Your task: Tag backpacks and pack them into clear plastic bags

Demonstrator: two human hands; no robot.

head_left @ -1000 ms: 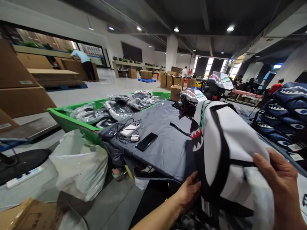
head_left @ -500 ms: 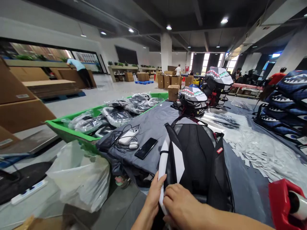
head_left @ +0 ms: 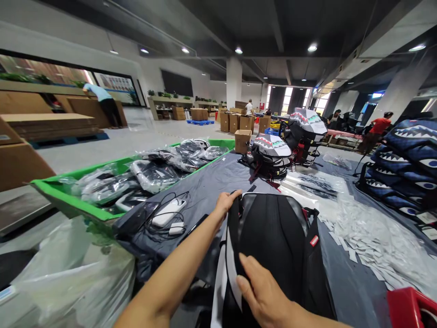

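Free passage: a strip of grey fabric table cover (head_left: 208, 184) between the left hand (head_left: 225, 202) and the white power bank (head_left: 167, 212) with black cables. Obstacles: black nylon backpack (head_left: 273, 241) under both hands; grey shark-print backpack (head_left: 271, 157) ahead; red plastic object (head_left: 408, 310) beyond the right hand (head_left: 262, 291).

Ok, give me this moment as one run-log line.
black backpack: held up | left hand: on top edge | right hand: on lower panel
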